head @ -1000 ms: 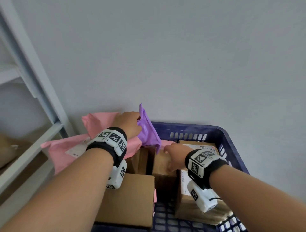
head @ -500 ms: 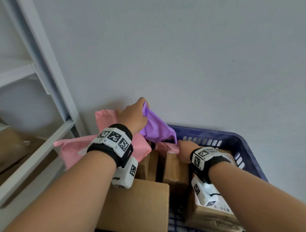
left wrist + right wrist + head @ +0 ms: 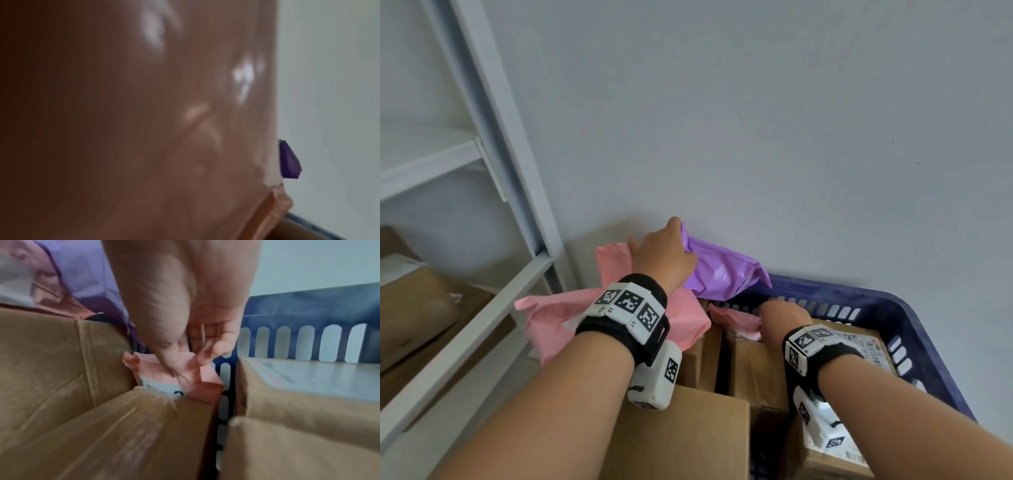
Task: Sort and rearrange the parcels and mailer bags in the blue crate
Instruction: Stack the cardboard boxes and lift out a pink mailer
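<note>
My left hand grips the left end of a purple mailer bag, held above the far left corner of the blue crate. A large pink mailer bag lies under my left wrist and fills most of the left wrist view. My right hand reaches to the crate's far wall. There its thumb and fingers pinch the top edge of a small pink mailer bag, which is wedged between a cardboard box and the crate wall.
Cardboard boxes fill the crate: one at the front left, two upright in the middle, labelled ones on the right. A grey shelf frame with boxes stands to the left. A plain wall rises behind the crate.
My left hand has lifted the purple bag and tipped it to the right, so it lies flatter. My right hand has moved forward from the box top to the small pink bag.
</note>
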A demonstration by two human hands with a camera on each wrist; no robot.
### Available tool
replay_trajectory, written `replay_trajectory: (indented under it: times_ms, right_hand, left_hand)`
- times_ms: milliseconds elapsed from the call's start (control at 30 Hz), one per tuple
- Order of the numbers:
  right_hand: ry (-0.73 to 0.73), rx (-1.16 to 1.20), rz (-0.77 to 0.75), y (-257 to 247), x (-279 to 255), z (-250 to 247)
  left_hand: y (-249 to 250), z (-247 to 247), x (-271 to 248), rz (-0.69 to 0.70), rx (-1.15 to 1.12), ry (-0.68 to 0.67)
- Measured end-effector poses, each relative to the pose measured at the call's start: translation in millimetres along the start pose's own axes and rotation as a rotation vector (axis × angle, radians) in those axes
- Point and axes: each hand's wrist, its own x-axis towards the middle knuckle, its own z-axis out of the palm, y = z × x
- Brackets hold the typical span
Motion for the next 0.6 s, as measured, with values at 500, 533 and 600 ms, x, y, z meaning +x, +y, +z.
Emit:
replay_trajectory:
  times_ms: [500, 533, 600]
  right_hand:
    - [0.660, 0.725, 0.083, 12, -26, -59]
    - [0.725, 0.745, 0.083, 12, -29, -64]
    - [0.860, 0.764, 0.082, 10, -35, -73]
  left_hand:
    - [-23, -11, -15, -0.231, -0.178, 0.202]
    - [-24, -10, -16, -0.223, -0.179, 0.207]
    - [-24, -8, -15, -0.209, -0.176, 0.201]
